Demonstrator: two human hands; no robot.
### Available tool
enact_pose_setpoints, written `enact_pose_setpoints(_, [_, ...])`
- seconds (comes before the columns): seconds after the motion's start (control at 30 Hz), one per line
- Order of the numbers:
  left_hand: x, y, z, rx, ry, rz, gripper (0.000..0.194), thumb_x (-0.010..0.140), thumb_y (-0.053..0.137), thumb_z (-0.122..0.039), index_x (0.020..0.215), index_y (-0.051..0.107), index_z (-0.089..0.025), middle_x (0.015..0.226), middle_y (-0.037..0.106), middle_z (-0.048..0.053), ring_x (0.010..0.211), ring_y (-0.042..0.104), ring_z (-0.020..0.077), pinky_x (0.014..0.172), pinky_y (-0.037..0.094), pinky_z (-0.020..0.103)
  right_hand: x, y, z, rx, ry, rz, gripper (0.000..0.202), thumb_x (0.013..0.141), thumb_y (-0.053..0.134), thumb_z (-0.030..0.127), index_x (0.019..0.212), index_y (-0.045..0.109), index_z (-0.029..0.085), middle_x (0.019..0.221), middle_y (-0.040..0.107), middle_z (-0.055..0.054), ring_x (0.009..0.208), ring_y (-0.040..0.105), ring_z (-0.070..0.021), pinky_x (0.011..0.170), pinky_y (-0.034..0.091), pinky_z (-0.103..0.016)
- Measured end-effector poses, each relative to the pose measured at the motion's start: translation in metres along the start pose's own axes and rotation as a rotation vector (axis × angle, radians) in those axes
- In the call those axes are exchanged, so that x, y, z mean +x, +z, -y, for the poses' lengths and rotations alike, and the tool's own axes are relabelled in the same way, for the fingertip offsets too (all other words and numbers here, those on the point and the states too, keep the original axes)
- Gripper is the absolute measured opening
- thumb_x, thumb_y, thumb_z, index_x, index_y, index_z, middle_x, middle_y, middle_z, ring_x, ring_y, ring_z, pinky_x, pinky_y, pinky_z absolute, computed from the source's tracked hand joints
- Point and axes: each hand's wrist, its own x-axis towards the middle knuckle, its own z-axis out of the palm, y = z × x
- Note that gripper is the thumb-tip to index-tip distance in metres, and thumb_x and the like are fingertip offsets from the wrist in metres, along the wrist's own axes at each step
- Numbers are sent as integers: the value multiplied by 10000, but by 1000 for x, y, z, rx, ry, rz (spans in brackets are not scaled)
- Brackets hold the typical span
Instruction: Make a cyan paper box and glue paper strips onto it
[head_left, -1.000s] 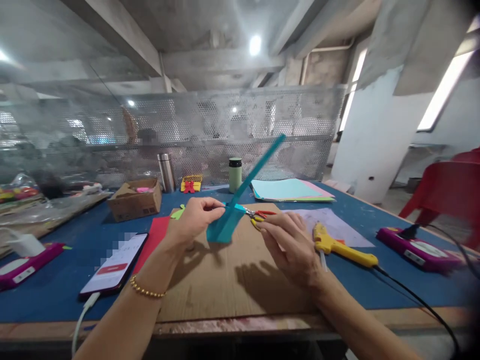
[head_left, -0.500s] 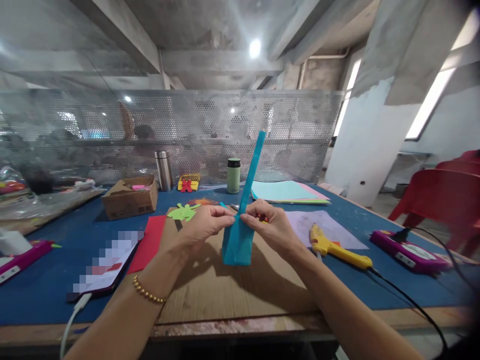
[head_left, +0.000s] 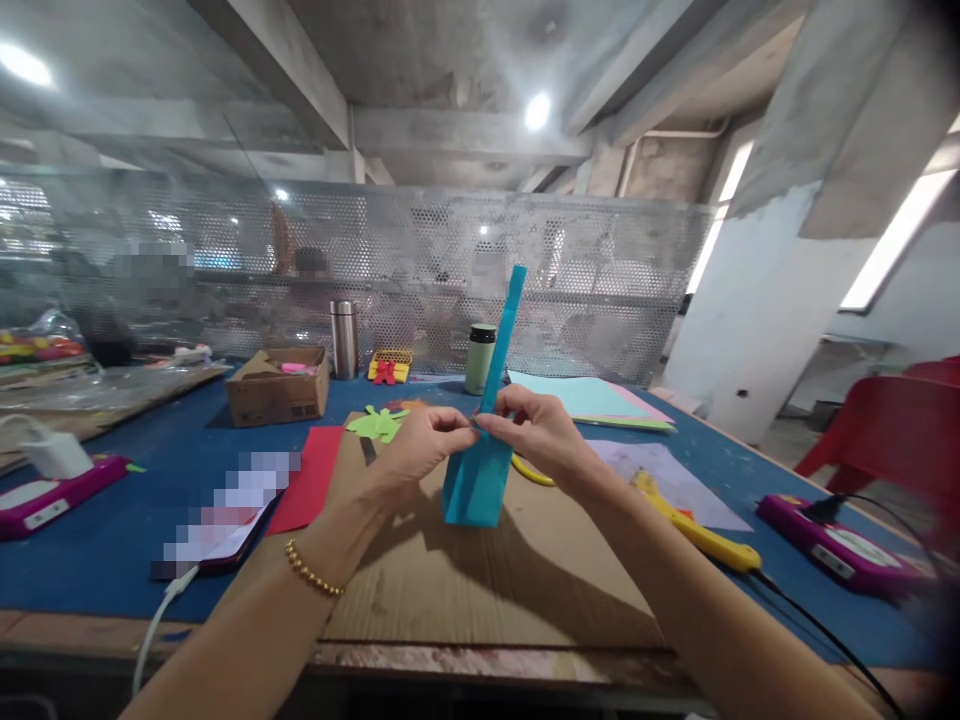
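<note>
A blue paper piece [head_left: 478,488], boxy at the bottom with a long thin strip rising from its top, is held upright over a brown cardboard sheet [head_left: 450,590]. My left hand [head_left: 431,445] pinches at its upper left edge; what lies between the fingertips is too small to tell. My right hand [head_left: 536,425] has thumb and fingers closed on the paper where the strip meets the body. Behind my right hand, part of a yellow-handled tool [head_left: 534,472] shows on the cardboard.
A yellow glue gun [head_left: 697,530] with a black cord lies at right, beside a purple power strip [head_left: 844,545]. A phone [head_left: 225,520], red paper [head_left: 311,480] and a cardboard box [head_left: 277,390] are at left. Two bottles [head_left: 344,340] [head_left: 480,360] stand behind.
The view has turned slightly left, so the scene sits further right. My right hand has shifted a little on the blue paper, and a yellow handle now shows behind it.
</note>
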Motion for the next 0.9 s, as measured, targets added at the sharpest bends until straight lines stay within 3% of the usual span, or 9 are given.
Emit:
enact_pose_setpoints(0.13, [5, -2, 9, -22, -65, -30, 210, 641, 717, -335, 709, 634, -154, 644, 508, -42, 606, 403, 101, 587, 295, 249, 7, 10, -6, 145, 86, 21, 315, 799, 670, 410, 600, 562, 189, 613, 475, 36, 600, 409, -115, 549, 321, -264])
enact_pose_setpoints(0.27, [5, 1, 12, -78, -113, -18, 212, 637, 692, -324, 650, 542, -174, 590, 415, -71, 552, 357, 85, 548, 250, 241, -1, 14, -9, 113, 47, -42, 270, 793, 673, 399, 632, 612, 191, 629, 519, 23, 623, 443, -129, 572, 342, -275])
enact_pose_setpoints(0.37, [2, 3, 9, -121, -117, 28, 202, 635, 686, -318, 691, 558, -172, 620, 442, -66, 572, 388, 88, 564, 276, 240, -7, 11, -5, 74, 28, -89, 249, 812, 668, 394, 660, 636, 199, 623, 541, 16, 618, 466, -141, 577, 359, -285])
enact_pose_setpoints(0.6, [0, 2, 6, -82, -25, 69, 276, 650, 664, -392, 634, 482, -185, 613, 371, -68, 559, 321, 90, 540, 230, 254, -13, 13, 3, -125, -268, -132, 205, 886, 627, 256, 685, 623, 215, 706, 576, -15, 718, 542, -182, 675, 448, -329])
enact_pose_setpoints(0.77, [4, 0, 8, -111, -75, 18, 336, 594, 698, -418, 603, 444, -197, 586, 345, -74, 530, 279, 81, 520, 182, 252, -15, 16, 1, -278, -454, -135, 135, 931, 608, 192, 837, 699, 226, 794, 643, -42, 787, 572, -208, 734, 461, -371])
enact_pose_setpoints(0.9, [7, -4, 11, -149, -90, 46, 281, 613, 657, -363, 573, 433, -198, 547, 330, -77, 505, 265, 76, 514, 167, 255, -18, 14, -1, -450, -553, -108, 149, 965, 573, 193, 947, 716, 230, 853, 700, -55, 824, 572, -219, 755, 435, -377])
